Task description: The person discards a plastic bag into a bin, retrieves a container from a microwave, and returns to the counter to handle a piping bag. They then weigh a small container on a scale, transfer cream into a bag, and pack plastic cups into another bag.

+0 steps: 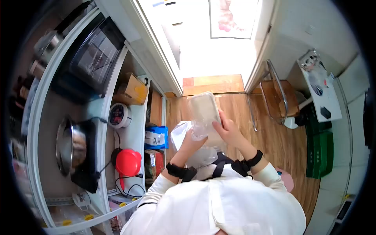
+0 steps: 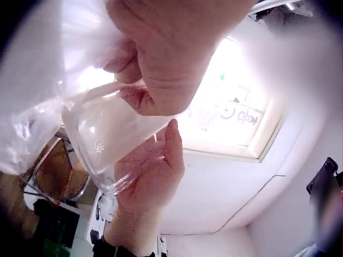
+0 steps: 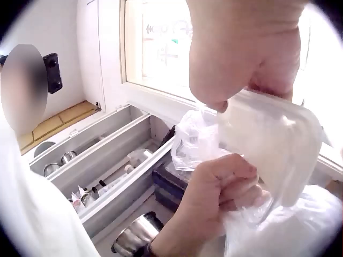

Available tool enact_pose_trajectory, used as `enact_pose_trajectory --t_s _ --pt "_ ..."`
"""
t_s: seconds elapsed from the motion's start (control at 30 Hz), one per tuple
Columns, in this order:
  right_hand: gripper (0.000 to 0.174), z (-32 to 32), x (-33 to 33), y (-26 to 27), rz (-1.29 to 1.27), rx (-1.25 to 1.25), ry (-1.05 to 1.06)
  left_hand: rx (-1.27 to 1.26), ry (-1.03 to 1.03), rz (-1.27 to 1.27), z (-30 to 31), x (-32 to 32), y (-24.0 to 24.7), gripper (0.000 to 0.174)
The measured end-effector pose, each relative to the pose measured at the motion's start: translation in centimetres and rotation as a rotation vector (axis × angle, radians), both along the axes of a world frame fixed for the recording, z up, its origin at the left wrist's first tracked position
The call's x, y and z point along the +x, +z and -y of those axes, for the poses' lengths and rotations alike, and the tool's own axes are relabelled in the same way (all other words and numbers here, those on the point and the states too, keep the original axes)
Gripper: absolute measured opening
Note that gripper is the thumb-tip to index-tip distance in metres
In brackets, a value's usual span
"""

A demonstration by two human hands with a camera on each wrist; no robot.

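Observation:
A clear rectangular plastic food container [image 1: 203, 106], with a rounded rim, is held tilted in front of the body in the head view. My left hand [image 1: 192, 143] grips its lower left edge, fingers curled in at the side, as the right wrist view shows. Crumpled clear plastic bag [image 3: 292, 225] hangs about this hand and the container's lower end. On the opposite side my right hand [image 1: 230, 133] holds the container, thumb on the near face and the other fingers behind it. In the left wrist view the container [image 2: 115, 131] is see-through and pale.
Shelves on the left carry a steel bowl [image 1: 71, 147], a red pan [image 1: 128, 162], a white tub [image 1: 120, 115] and a black oven [image 1: 96, 55]. On the right are a chair [image 1: 276, 98], a white side table [image 1: 323, 98] and green crates [image 1: 319, 154]. A bright doorway lies ahead.

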State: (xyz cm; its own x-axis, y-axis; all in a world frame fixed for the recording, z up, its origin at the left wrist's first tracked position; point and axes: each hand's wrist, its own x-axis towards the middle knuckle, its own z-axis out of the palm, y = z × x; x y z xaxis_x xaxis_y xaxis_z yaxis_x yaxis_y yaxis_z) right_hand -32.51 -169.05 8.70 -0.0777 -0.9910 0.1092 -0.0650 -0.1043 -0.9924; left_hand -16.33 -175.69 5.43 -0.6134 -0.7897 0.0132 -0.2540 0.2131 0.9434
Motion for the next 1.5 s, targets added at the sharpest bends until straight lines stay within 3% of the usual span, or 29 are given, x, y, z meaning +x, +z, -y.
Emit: enact_pose_trajectory --t_s 0.07,0.1,0.17,0.23,0.3,0.33,0.43,0.5,0.63,0.67,0.7,0.73,0.77,0.83,0.87,0.97,1.03,1.07,1.1,1.13,1.17,1.2,1.23,1.3,1.37,1.4,1.43,1.47,1.5 --pt "0.05 6.6 -3.4 0.6 -0.36 0.143 -0.106 -0.163 0.041 -0.035 5.7 -3.5 0.0 0.026" --pt "0.05 9.5 -4.6 0.2 -0.343 0.138 -0.089 -0.295 0.062 -0.052 8.0 -4.4 0.1 0.022" --pt "0.049 15.3 -7.3 0.2 -0.229 -0.05 -0.037 -0.23 0.086 0.1 13.4 -6.3 1.1 0.013" --pt "0.051 20.1 -9.6 1.6 -0.247 0.014 0.03 -0.318 0.177 0.15 18.1 -8.6 2.6 0.009" --pt "0.052 25.1 -12.3 2.8 -0.281 0.309 0.12 -0.322 0.197 0.007 23.1 -11.4 2.9 0.009" --pt "0.052 27.8 -13.8 2.5 -0.291 0.308 0.122 -0.294 0.219 -0.009 25.6 -12.9 3.0 0.01" --pt "0.052 36.1 -18.3 0.6 -0.036 0.111 0.141 -0.232 0.236 0.005 33.8 -17.3 1.7 0.013" --pt "0.053 41.5 -22.0 0.3 0.0 0.162 0.183 -0.4 0.222 0.022 39.4 -20.5 0.6 0.024" --pt "0.055 50.6 -28.5 -0.2 -0.116 -0.009 0.057 -0.669 0.118 0.021 49.7 -27.3 1.3 0.013" --pt "0.055 52.2 -29.8 0.8 0.046 0.008 0.031 -0.81 -0.024 0.354 52.4 -28.4 1.7 0.014" --pt "0.054 53.8 -31.1 1.5 0.215 0.02 0.002 -0.804 -0.041 0.355 54.5 -29.9 2.0 0.014" --pt "0.048 55.7 -33.2 2.1 0.474 0.21 -0.032 -0.528 -0.019 0.343 56.8 -31.4 2.4 0.014" --pt "0.048 57.7 -34.8 2.0 0.483 0.209 -0.037 -0.254 0.009 0.333 58.9 -32.8 3.0 0.014" --pt "0.04 62.7 -37.4 1.7 0.168 0.374 -0.017 -0.312 0.01 0.27 63.6 -35.4 3.3 0.014" --pt "0.04 65.4 -39.1 0.9 0.166 0.374 -0.011 -0.372 0.017 0.196 65.7 -37.2 3.2 0.013" --pt "0.028 72.1 -42.9 -1.7 -0.085 0.145 -0.018 -0.145 0.041 0.041 72.2 -40.8 -1.0 0.019" --pt "0.022 77.9 -45.4 -0.8 -0.5 0.21 -0.105 -0.161 0.114 -0.033 77.2 -43.7 -3.0 0.02" --pt "0.015 80.7 -47.2 -2.9 -0.595 0.055 -0.205 -0.148 0.159 -0.092 78.7 -44.4 -3.7 0.024" --pt "0.012 83.6 -49.3 -2.1 -0.698 -0.011 -0.33 -0.16 0.192 -0.088 80.9 -45.4 -1.8 0.024" --pt "0.011 86.0 -51.3 -1.4 -0.795 -0.066 -0.454 0.043 0.244 -0.101 82.4 -46.2 -0.2 0.026" --pt "0.012 88.1 -53.5 -0.3 -0.67 -0.042 -0.576 0.254 0.3 -0.125 83.5 -47.1 0.9 0.029" --pt "0.015 90.4 -55.4 1.4 -0.546 -0.019 -0.702 0.285 0.33 -0.145 85.2 -48.1 1.2 0.029" --pt "0.015 92.4 -56.5 2.9 -0.552 -0.024 -0.676 0.289 0.355 -0.155 87.3 -49.1 0.6 0.029" --pt "0.023 94.3 -57.8 5.2 -0.056 -0.039 -0.423 0.181 0.301 -0.091 90.8 -51.0 -1.7 0.031" --pt "0.024 97.5 -55.5 6.2 -0.345 -0.155 -0.248 0.203 0.264 -0.136 94.1 -53.3 -2.2 0.032" --pt "0.021 99.7 -55.2 6.1 -0.531 -0.287 -0.173 -0.089 0.259 -0.084 96.1 -54.7 -2.5 0.03" --pt "0.021 102.4 -55.9 5.1 -0.528 -0.289 -0.194 -0.384 0.252 -0.033 98.3 -55.8 -2.9 0.028" --pt "0.017 105.5 -56.8 3.4 -0.585 -0.24 -0.22 -0.391 0.237 -0.034 100.8 -56.7 -3.1 0.028" --pt "0.016 108.2 -57.8 2.2 -0.646 -0.182 -0.239 -0.145 0.28 -0.038 103.0 -57.4 -3.3 0.026"
